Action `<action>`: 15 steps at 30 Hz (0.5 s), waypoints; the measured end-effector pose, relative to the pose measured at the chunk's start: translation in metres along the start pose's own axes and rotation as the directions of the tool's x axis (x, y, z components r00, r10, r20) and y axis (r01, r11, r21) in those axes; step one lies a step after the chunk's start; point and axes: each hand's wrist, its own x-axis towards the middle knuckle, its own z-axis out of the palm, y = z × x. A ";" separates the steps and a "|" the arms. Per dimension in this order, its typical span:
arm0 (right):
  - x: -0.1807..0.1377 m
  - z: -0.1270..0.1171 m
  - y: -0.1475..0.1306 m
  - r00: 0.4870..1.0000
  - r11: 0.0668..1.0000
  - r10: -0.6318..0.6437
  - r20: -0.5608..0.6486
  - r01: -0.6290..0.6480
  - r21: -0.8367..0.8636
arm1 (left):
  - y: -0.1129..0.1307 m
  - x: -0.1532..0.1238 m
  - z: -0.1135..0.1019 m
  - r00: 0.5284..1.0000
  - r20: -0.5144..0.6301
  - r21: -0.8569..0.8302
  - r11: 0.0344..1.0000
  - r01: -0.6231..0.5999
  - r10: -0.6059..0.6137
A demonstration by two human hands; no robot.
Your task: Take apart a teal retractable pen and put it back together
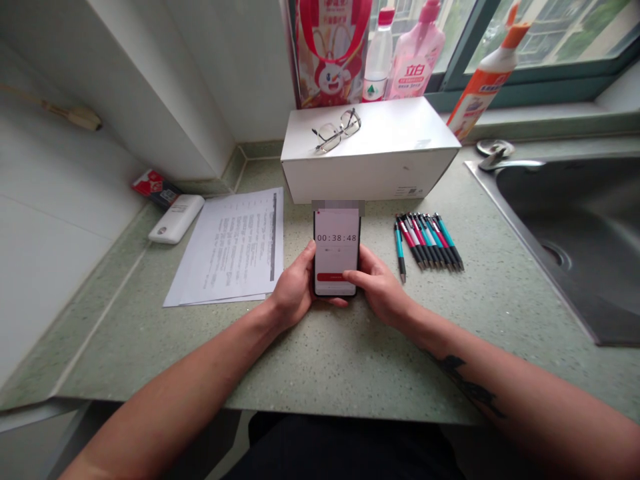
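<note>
A smartphone [337, 257] is held upright in both hands above the counter, its screen showing a timer at 00:38:48 and a red button. My left hand [296, 283] wraps around the phone's left edge and bottom, with fingertips showing beneath it. On the other side, my right hand [377, 283] grips the right edge, its thumb lying over the red button. To the right of the phone lies a row of several click pens [429, 240] in teal, red and white with black grips. Printed sheets of paper [235, 243] lie to the left.
Behind the phone stands a white box [360, 175] with eyeglasses [337, 133] on top. A white power bank [176, 219] sits by the left wall. At right is a metal sink [575, 267]. A gift bag [330, 67], bottles [413, 60] and an orange-capped bottle [483, 87] stand at the back.
</note>
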 end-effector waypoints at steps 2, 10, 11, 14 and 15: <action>-0.001 0.001 -0.001 1.000 1.000 0.010 -0.003 -0.010 0.002 | 0.000 0.000 0.000 1.000 0.003 -0.003 1.000 -0.002 0.002; 0.002 -0.001 0.000 1.000 1.000 -0.014 -0.004 0.014 0.012 | 0.001 -0.003 0.002 1.000 -0.006 0.020 1.000 -0.012 0.012; 0.003 -0.001 -0.001 1.000 1.000 -0.011 -0.001 0.011 0.022 | 0.001 -0.004 0.002 1.000 -0.006 0.023 1.000 -0.016 0.017; 0.003 0.000 -0.002 1.000 0.997 -0.010 -0.007 0.011 0.070 | 0.006 -0.006 0.002 1.000 -0.017 0.031 0.999 -0.025 0.025; 0.002 0.000 -0.003 1.000 0.996 -0.004 -0.011 0.005 0.086 | 0.009 -0.006 0.002 0.999 -0.028 0.035 0.999 -0.030 0.031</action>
